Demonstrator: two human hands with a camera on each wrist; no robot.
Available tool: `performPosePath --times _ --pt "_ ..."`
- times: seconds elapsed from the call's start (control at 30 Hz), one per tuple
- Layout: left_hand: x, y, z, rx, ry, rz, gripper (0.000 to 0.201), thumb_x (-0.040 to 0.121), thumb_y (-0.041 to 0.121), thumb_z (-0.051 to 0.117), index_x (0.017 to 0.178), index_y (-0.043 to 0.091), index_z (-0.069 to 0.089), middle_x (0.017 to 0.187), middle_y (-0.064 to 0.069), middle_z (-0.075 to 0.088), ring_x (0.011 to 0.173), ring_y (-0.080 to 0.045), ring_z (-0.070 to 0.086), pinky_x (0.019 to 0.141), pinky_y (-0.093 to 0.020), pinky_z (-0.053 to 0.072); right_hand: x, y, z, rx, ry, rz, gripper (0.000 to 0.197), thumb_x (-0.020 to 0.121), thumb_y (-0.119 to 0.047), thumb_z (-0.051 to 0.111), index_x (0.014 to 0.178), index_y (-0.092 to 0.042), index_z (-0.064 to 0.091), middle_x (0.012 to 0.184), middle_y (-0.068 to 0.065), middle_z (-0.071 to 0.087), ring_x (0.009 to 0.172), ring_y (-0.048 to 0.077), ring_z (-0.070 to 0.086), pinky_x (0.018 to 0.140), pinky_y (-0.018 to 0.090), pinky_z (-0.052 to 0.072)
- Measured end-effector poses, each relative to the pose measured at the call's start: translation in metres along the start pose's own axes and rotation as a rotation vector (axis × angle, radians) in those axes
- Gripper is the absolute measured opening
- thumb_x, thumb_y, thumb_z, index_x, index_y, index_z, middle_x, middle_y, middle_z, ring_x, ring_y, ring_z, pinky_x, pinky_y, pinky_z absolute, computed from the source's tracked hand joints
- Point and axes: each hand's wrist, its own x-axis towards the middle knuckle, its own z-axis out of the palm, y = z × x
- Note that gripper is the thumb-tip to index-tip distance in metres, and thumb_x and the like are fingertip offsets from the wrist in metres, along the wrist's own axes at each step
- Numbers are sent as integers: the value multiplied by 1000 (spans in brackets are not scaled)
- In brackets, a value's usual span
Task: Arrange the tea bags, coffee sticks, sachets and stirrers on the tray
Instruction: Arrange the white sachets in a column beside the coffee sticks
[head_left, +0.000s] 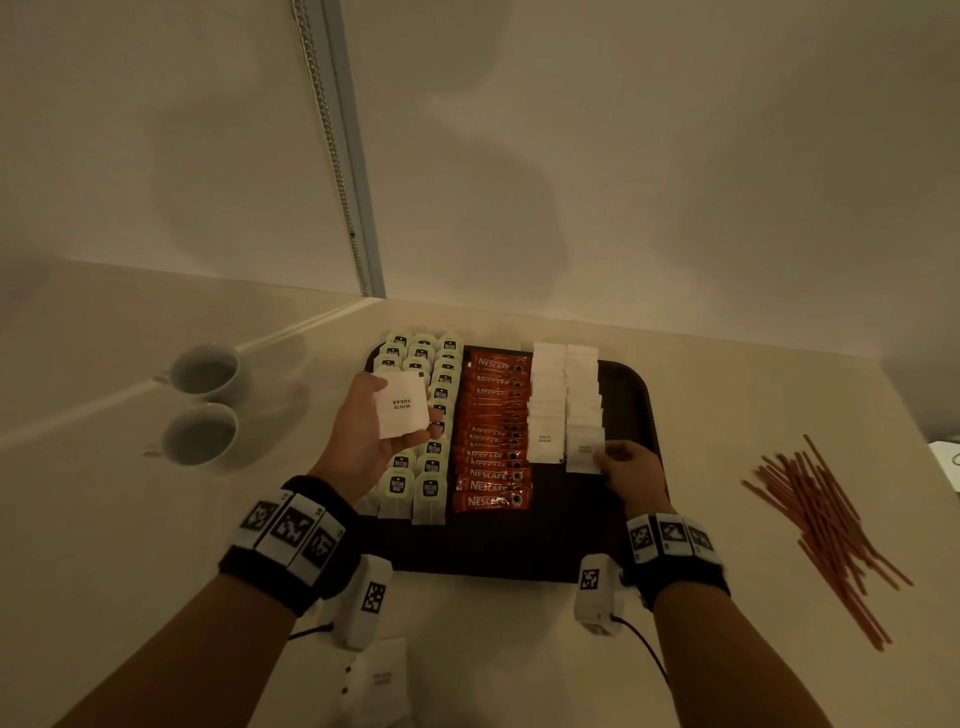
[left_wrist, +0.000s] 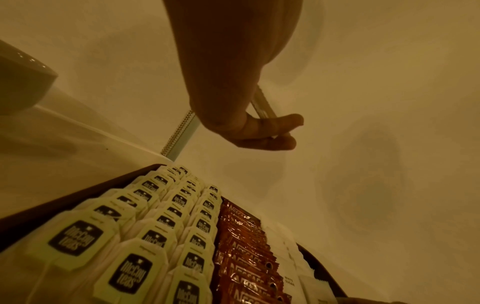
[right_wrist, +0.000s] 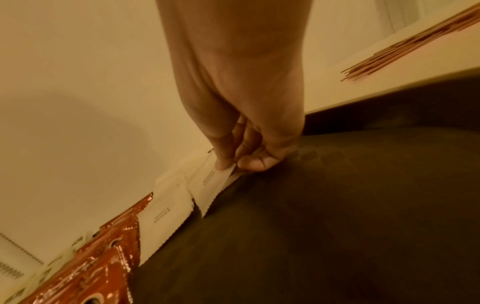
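1. Now, your right grip (head_left: 626, 467) pinches the near corner of a white sugar sachet (head_left: 584, 451) between thumb and fingertips, at the near end of the right-hand sachet row on the dark tray (head_left: 631, 395).
2. Your left grip (head_left: 371, 431) clasps a small stack of spare sachets (head_left: 402, 404), raised above the tea bags (head_left: 431, 488); the left wrist view shows the stack edge-on between thumb and fingers.
3. Expect the sachet to feel light, thin and floppy, with loose sugar shifting inside. Holding it by a sealed, serrated edge, as you do, looks sound; a squeeze on the middle would likely buckle it.
4. It is a flat white paper square with small dark "WHITE SUGAR" print, overlapping its neighbours like tiles.
5. Just left of your right grip lie the second sachet row and the orange coffee sticks (head_left: 493, 441).
6. Well to the right of that grip, the red stirrers (head_left: 826, 525) lie loose on the table (head_left: 519, 649), not yet on the tray.
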Motion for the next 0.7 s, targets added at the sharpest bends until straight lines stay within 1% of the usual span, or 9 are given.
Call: performPosePath --times 0.1,0.2,0.3,0.37,0.43,0.5,0.57,0.63,0.7 --pt "1 -1 1 -33 15 18 47 96 24 27 129 -6 43 93 -24 57 66 -31 65 46 -26 53 3 -2 3 -55 54 -24 21 87 -19 64 106 -10 65 109 9 65 102 24 59 95 41 48" --pt "1 -3 2 -66 8 32 45 96 20 26 129 -5 42 93 -22 57 69 -32 65 48 -27 54 2 -7 5 -125 85 -44 21 86 -17 65 104 -6 64 108 10 64 104 25 57 92 35 45" --pt "2 -3 2 -87 -14 32 39 95 18 26 125 -2 43 91 -20 60 67 -29 69 54 -31 58 0 -11 8 -157 116 -52 20 85 -16 66 100 -3 62 106 14 64 102 27 57 87 32 43" --pt "3 -3 2 -91 -29 27 38 95 15 27 123 -2 44 88 -20 64 68 -30 70 58 -33 60 -2 -14 8 -174 126 -55 21 84 -15 66 100 -2 59 104 15 63 100 27 57 83 31 43" --pt "2 -2 3 -73 -55 7 36 96 14 27 122 -4 45 84 -20 68 69 -32 70 57 -32 59 -6 -20 8 -180 142 -99 24 84 -15 66 101 -2 56 101 14 61 97 27 58 76 29 42" --pt "0 -1 6 -48 -82 -22 34 98 12 29 123 -3 46 90 -24 67 70 -33 71 53 -29 58 -15 -37 9 -124 135 -209 25 86 -18 65 104 -5 55 96 8 60 90 21 59 70 24 42" --pt "-2 0 10 -13 -90 -53 26 99 10 32 116 2 50 91 -24 67 68 -32 71 50 -26 56 -33 -67 13 -9 33 -346 22 88 -24 64 103 -10 57 91 -2 58 82 11 57 65 16 42" --pt "-3 -1 14 47 -103 -61 18 99 9 36 107 8 53 89 -21 69 68 -31 71 51 -25 56 -57 -102 18 70 -167 -499 18 89 -29 61 103 -17 60 94 -8 60 84 5 56 68 12 43" --pt "-5 -5 16 133 -133 -42 14 99 11 42 106 9 54 94 -19 68 68 -28 71 52 -23 56 -77 -130 25 52 -360 -623 21 89 -34 60 107 -23 62 100 -10 62 89 1 57 71 11 46"
